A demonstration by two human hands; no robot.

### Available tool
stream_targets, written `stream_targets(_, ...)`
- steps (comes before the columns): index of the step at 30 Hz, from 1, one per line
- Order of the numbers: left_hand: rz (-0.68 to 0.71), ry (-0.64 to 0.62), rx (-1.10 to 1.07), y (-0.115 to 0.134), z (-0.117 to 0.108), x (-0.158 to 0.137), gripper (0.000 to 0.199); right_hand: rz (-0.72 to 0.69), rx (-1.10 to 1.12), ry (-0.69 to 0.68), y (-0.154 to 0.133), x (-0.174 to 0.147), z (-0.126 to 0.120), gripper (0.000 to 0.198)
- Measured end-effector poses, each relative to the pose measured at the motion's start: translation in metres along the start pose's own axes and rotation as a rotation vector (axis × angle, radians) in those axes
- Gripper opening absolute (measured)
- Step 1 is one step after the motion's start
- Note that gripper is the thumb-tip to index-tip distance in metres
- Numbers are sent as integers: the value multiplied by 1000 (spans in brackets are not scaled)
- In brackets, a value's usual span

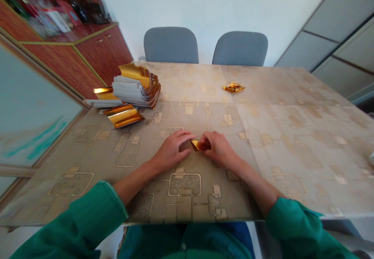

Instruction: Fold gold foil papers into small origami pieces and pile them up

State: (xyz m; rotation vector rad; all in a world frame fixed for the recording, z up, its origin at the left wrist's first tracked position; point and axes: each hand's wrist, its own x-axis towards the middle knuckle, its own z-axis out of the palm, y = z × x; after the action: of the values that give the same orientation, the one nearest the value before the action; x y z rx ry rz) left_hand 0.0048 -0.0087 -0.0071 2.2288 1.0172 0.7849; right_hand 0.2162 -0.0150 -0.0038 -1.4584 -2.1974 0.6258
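A small folded piece of gold foil paper is between my two hands, just above or on the patterned tablecloth. My right hand is closed on its right part, thumb and fingers pinched together. On the other side, my left hand curves toward it with thumb and index finger apart. The left index fingertip is at the paper's upper left corner; whether it presses on it I cannot tell. Farther back on the right lies a folded gold foil piece with pointed ends.
A thick stack of gold foil sheets with pale backs lies at the back left, with a loose gold sheet in front. Two grey chairs stand beyond the table. A reddish wooden cabinet holding bottles is at the left.
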Motion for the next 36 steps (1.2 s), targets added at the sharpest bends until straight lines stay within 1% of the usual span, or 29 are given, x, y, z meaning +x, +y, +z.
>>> stream_targets(3, -186, 65, -323, 5, 6, 0, 47, 1, 86, 71, 0, -1, 2, 16)
stream_targets(6, -320, 128, -616, 11, 16, 3, 43, 5, 99, 137, -4, -2, 5, 18)
stream_targets(11, -394, 252, -798, 16, 26, 9, 32, -10, 57, 177, -11, -3, 8, 13)
stream_targets(16, -362, 289, -890, 17, 23, 11, 30, -37, 176, 126, -13, -5, 6, 19)
stream_targets(18, -342, 266, -909, 18, 21, 10, 28, -38, 197, 130, -12, -5, 5, 19)
stream_targets(21, -331, 194, -915, 19, 19, 9, 27, -31, 197, 121, -12, -5, 5, 18)
stream_targets(23, -334, 181, -912, 19, 19, 9, 27, -18, 217, 95, -13, -5, 5, 20)
stream_targets(25, -354, 200, -900, 19, 19, 9, 26, -11, 252, 65, -16, -6, 2, 21)
stream_targets(27, -385, 225, -887, 18, 19, 9, 25, -24, 301, 8, -19, -7, -2, 28)
stream_targets(29, -405, 258, -873, 16, 18, 9, 23, -65, 378, -69, -20, -8, -8, 35)
stream_targets(31, -393, 293, -864, 15, 17, 9, 22, -116, 484, -122, -20, -9, -13, 36)
stream_targets(33, -365, 315, -857, 15, 17, 9, 22, -130, 581, -104, -18, -9, -15, 40)
stream_targets(34, -352, 314, -856, 15, 17, 8, 21, -119, 612, -82, -17, -8, -14, 42)
stream_targets(36, -339, 294, -850, 16, 16, 8, 21, -73, 645, -43, -14, -7, -10, 38)
